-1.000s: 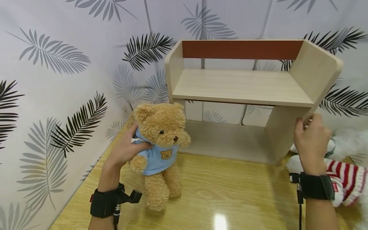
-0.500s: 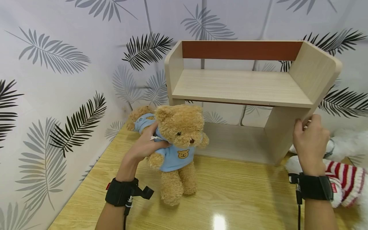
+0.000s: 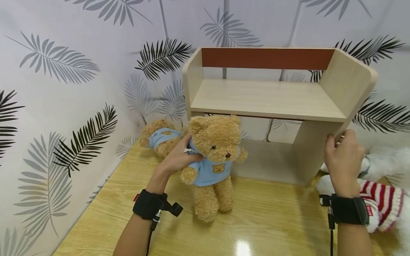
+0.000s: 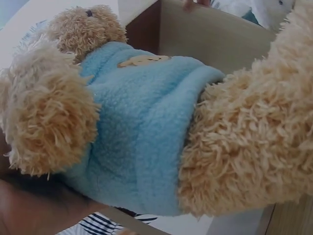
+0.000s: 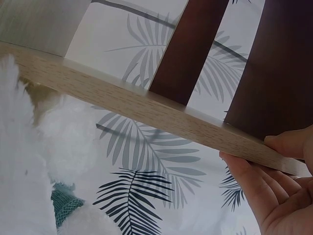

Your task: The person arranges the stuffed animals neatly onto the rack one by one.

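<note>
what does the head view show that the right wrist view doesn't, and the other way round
Only the head view: the left hand holding a teddy bear in a blue top, a second bear lying behind it, and a red-and-white striped garment at the right.

Only the right wrist view: the palm side of the right hand; the head view shows its back.

Both: that hand gripping the side of the shelf unit, white fluffy plush and the leaf-print backdrop.
</note>
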Motion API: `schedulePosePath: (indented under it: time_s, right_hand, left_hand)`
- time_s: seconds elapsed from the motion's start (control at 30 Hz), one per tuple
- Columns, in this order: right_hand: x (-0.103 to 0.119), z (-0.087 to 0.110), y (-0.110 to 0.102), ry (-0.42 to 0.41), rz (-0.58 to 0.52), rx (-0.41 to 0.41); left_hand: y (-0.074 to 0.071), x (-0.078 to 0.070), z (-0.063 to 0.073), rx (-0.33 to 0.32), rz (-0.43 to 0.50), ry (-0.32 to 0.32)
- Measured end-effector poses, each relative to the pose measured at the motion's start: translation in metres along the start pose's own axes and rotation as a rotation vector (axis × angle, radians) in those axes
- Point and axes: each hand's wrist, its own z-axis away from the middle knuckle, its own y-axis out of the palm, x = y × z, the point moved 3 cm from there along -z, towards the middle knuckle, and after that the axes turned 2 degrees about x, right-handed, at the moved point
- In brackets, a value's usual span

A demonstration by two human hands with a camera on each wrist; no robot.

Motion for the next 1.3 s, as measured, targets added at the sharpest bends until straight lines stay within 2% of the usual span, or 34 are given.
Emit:
schedulePosePath:
  time_s: [0.13, 0.2, 0.37, 0.43, 0.53, 0.67, 0.83, 1.13, 1.3]
  right_hand:
    - [0.001, 0.0, 0.0, -0.008, 0.002, -0.002]
    - [0.001, 0.0, -0.001, -0.007, 0.007, 0.0]
    - [0.001, 0.0, -0.001, -0.008, 0.007, -0.008]
    - [0.001, 0.0, 0.0, -0.008, 0.004, -0.013]
    - [0.0, 0.001, 0.0, -0.002, 0.002, -0.015]
    - [-0.001, 0.001, 0.0, 0.002, 0.001, -0.015]
    - [-0.001, 0.001, 0.0, -0.004, 0.004, -0.018]
    - [0.001, 0.001, 0.0, -0.001, -0.001, -0.017]
    - [0.001, 0.002, 0.001, -0.01, -0.005, -0.021]
  left_hand:
    - [0.004, 0.002, -0.008, -0.004, 0.002, -0.022]
    - [0.007, -0.003, -0.01, 0.004, 0.003, -0.017]
    - [0.016, -0.02, -0.014, 0.03, 0.021, 0.046]
    - [0.018, -0.021, -0.017, 0.031, 0.018, 0.075]
    - [0.02, -0.014, -0.024, 0.013, 0.004, 0.081]
    - [0.022, 0.001, -0.034, -0.019, -0.032, 0.042]
    - [0.025, 0.007, -0.041, -0.057, -0.059, 0.018]
    - [0.028, 0.013, -0.054, -0.098, -0.099, -0.074]
    - [0.029, 0.005, -0.057, -0.105, -0.081, -0.091]
